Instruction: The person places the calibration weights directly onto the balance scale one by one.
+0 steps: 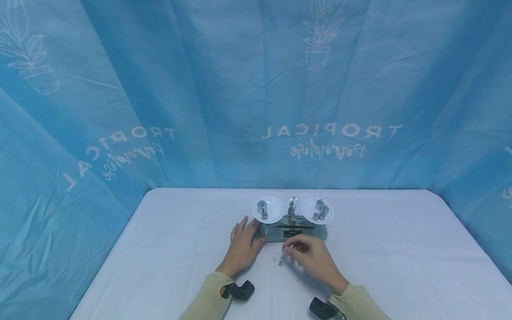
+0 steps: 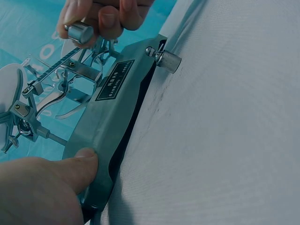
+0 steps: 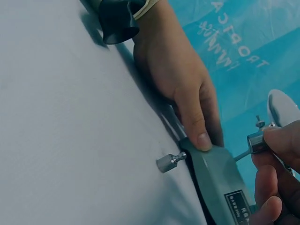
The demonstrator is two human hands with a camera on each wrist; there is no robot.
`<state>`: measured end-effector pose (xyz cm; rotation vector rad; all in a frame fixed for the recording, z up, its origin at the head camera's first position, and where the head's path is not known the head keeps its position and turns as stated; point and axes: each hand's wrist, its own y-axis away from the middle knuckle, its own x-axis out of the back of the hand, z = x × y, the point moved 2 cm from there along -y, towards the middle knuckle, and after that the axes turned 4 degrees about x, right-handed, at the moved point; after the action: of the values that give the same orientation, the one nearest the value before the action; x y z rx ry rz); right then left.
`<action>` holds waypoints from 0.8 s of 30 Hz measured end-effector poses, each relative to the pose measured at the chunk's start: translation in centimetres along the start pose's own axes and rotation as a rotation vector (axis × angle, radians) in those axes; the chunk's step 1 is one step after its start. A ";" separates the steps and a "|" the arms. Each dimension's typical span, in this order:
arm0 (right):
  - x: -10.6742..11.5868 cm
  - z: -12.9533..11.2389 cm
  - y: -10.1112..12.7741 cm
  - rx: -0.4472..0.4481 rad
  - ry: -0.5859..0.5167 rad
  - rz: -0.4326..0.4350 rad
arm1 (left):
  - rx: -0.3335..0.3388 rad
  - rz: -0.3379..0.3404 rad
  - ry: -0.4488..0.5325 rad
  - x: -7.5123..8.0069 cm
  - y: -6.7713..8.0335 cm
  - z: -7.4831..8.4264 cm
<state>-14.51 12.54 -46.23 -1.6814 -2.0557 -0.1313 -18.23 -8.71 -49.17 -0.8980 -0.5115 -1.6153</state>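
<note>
A green balance scale point(image 1: 294, 234) with two white pans stands on the table. My left hand point(image 1: 242, 245) rests at its left end, thumb on the base and the other fingers extended beside it. My right hand point(image 1: 311, 258) pinches a small metal weight point(image 2: 80, 33) between thumb and fingertips, in front of the base. Another small weight point(image 1: 280, 263) with a knob lies on the white cloth near that hand; in the right wrist view this loose weight point(image 3: 170, 161) lies on its side. Several metal weights sit in the left pan point(image 1: 276, 209) and several in the right pan point(image 1: 310, 206).
White cloth point(image 1: 180, 249) covers the table around the scale. A blue printed curtain point(image 1: 232, 89) hangs behind the table and along its sides. Each wrist wears a black device, the left one point(image 1: 243, 291) and the right one point(image 1: 321, 308) both close above the cloth.
</note>
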 end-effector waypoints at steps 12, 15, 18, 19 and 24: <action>0.4 -0.9 -0.2 0.047 0.036 0.032 | -0.001 0.002 -0.008 0.0 0.0 -0.1; 0.5 -1.2 -0.2 0.057 0.037 0.043 | -0.007 0.003 -0.004 0.0 0.0 -0.1; 0.6 -1.5 -0.3 0.081 0.045 0.059 | -0.012 0.006 -0.003 0.0 0.0 -0.1; 0.6 -1.6 -0.3 0.091 0.046 0.065 | -0.013 0.007 -0.001 0.0 0.0 -0.1; 0.7 -2.1 -0.5 0.123 0.045 0.085 | -0.005 0.002 -0.006 -0.1 0.0 -0.1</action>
<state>-14.41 12.26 -43.95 -1.6727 -1.9160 -0.0140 -18.27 -8.70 -49.28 -0.9068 -0.5111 -1.6134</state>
